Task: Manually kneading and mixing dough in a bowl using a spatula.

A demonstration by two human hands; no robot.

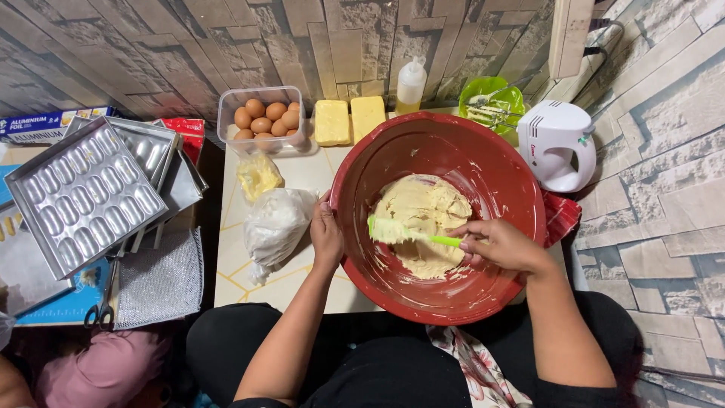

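Two bare hands at a big red mixing bowl (504, 177) on a small pale table (302, 175). Left hand (326, 236) wraps the bowl's left rim, fingers closed over the edge, thumb outside. Right hand (504, 246) is inside the bowl on the right, fingers closed around the green handle of a spatula (411, 234); its pale, dough-coated blade points left and lies on the dough (424, 221). Dough is a pale yellow lump at the bowl's bottom middle, smears on the walls around it.

Just left of the bowl: white plastic bag (276, 224), knotted, lying on the table, touching or almost touching the left hand, can't tell which. Behind it a small bag of yellow stuff (258, 176). At the back: clear tub of brown eggs (262, 119), two yellow butter blocks (348, 119), squeeze bottle (411, 85), green bowl (492, 102) with beaters in it. White hand mixer (555, 143) right of the red bowl, near its rim. Far left: metal mould trays (84, 193), stacked and tilted, scissors (101, 306) below them, foil box (45, 122) at the wall. Red cloth (560, 215) peeks from under the bowl on the right
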